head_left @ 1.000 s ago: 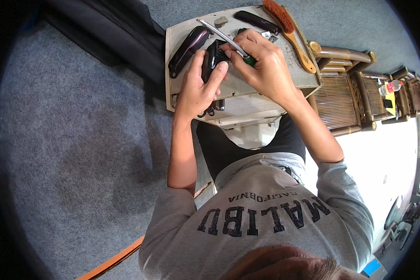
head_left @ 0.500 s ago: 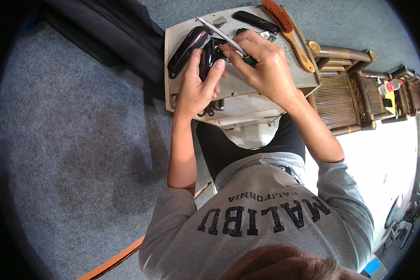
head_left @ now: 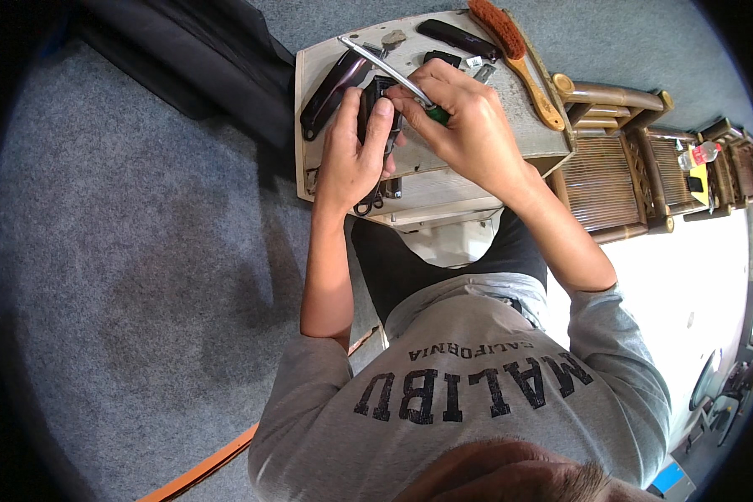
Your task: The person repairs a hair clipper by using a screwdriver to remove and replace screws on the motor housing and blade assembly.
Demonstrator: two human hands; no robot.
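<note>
Blue-grey carpet (head_left: 142,251) lies left of a pale worktable (head_left: 448,157). Reaching straight forward, the left hand (head_left: 351,163) grips a black clipper (head_left: 394,125) above it; the right hand (head_left: 468,121), angled inward, pinches at the clipper's far end, holding a green-handled screwdriver (head_left: 396,77).

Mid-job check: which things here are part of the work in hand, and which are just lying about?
In the work:
- black handheld device, in the left hand
- green-handled tool, in the right hand

Apparently just lying about:
- purplish-black clipper
- black clipper
- wooden-handled brush
- clear bottle

Can't tell: small metal piece.
</note>
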